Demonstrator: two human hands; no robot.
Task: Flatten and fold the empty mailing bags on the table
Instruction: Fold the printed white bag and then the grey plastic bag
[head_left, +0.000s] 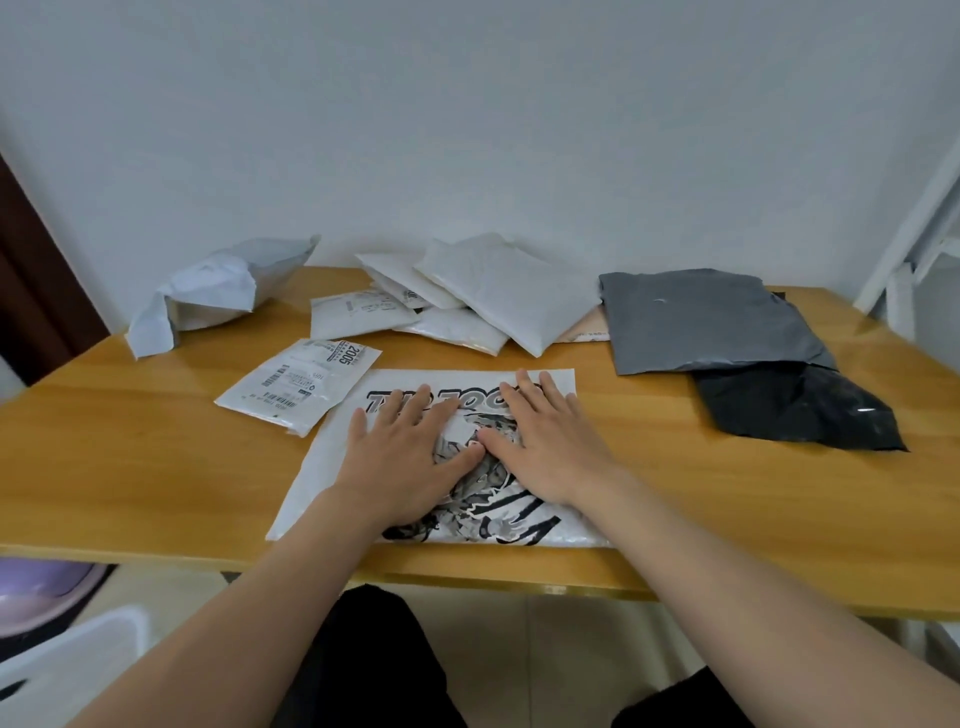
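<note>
Both hands flat, left hand (410, 457), right hand (545, 441), pressing printed bag (332, 478)

A white mailing bag with a black cartoon print (332, 483) lies flat at lower centre of the frame, near the front edge of the bench — lettering at its far end. Touching its upper-left corner lies a small white bag with shipping labels (298, 385), flat and slanted. In the upper left sits a crumpled grey-white bag (218, 291), puffed up and open. At upper centre, a loose pile of white padded mailers (478, 296) overlaps one another. To the right a grey bag (701, 319) lies folded — partly over a black bag (795, 408).
</note>
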